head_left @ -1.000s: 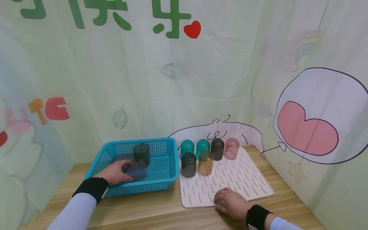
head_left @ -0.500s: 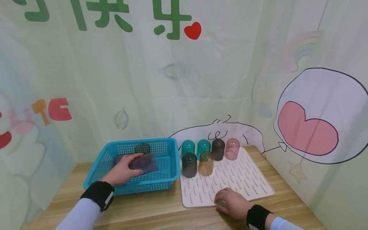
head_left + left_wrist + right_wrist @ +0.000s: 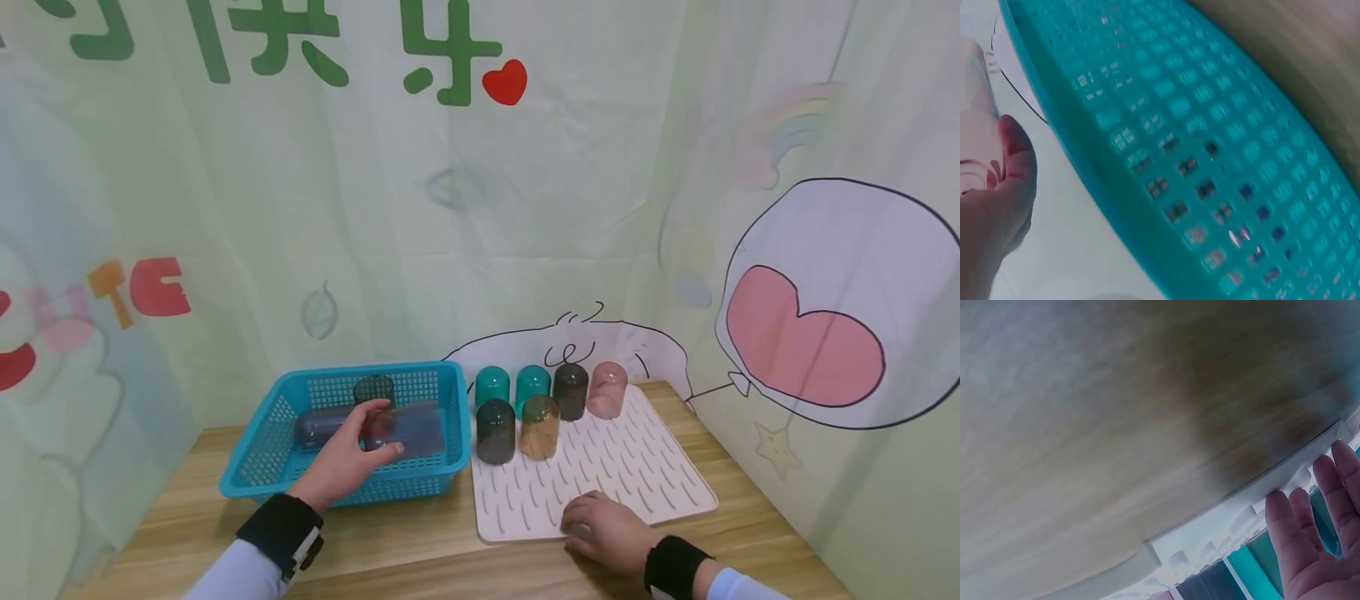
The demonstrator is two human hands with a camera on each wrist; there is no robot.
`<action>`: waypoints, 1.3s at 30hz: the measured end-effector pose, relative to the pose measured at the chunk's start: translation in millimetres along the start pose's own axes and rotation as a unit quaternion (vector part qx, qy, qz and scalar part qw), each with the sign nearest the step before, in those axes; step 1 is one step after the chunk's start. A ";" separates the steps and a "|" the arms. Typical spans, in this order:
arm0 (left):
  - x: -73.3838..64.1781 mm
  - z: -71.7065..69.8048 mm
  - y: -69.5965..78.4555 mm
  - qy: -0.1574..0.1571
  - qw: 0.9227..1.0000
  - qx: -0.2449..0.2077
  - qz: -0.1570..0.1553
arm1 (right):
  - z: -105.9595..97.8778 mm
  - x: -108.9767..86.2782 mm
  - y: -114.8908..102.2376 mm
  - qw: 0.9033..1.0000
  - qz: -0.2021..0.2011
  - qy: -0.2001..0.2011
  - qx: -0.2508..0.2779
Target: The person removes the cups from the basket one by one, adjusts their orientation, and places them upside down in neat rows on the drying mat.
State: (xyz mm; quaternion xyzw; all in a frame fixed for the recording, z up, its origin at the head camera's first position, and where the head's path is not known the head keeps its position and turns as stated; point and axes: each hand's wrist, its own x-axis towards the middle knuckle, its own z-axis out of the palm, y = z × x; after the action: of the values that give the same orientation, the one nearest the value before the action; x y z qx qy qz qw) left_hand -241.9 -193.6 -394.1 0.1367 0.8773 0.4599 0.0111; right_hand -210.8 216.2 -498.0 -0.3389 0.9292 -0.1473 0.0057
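Note:
My left hand grips a see-through purplish cup by its closed end, over the right half of the blue basket. The cup lies sideways with its mouth to the right; it looks pale pink in the left wrist view, where the thumb presses its side. Behind the fingers stands a dark cup, partly hidden. Another purplish cup lies on its side at the basket's left. My right hand rests at the front edge of the white ridged drying mat, fingers loosely bent, holding nothing.
Upside-down cups stand in two rows at the mat's back left: two teal, a dark one and a pink one behind, a dark one and an amber one in front. Basket and mat sit side by side on the wooden table.
My left hand has lifted the purplish cup from among the others in the basket and carried it right, turning its mouth rightward. The right hand has stayed in place.

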 end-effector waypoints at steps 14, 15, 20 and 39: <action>-5.7 37.7 16.7 0.012 0.998 -0.058 -0.021 | 0.7 0.1 1.0 1.000 -0.001 0.000 0.004; -5.8 40.0 18.5 0.016 0.998 -0.060 -0.023 | 0.7 0.2 1.1 1.000 -0.001 0.001 0.004; -5.8 50.9 23.7 0.023 0.998 -0.054 -0.022 | 0.8 0.7 1.3 1.000 0.006 -0.004 0.004; -4.8 76.9 30.5 0.004 0.999 -0.037 -0.037 | 1.4 1.6 1.2 0.999 0.022 -0.026 0.014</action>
State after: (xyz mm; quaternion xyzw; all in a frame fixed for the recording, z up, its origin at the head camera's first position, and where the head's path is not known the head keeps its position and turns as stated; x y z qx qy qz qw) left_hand -219.2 -116.6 -414.3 0.1017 0.8641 0.4921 0.0303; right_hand -212.7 215.6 -499.6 -0.3217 0.9340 -0.1509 0.0376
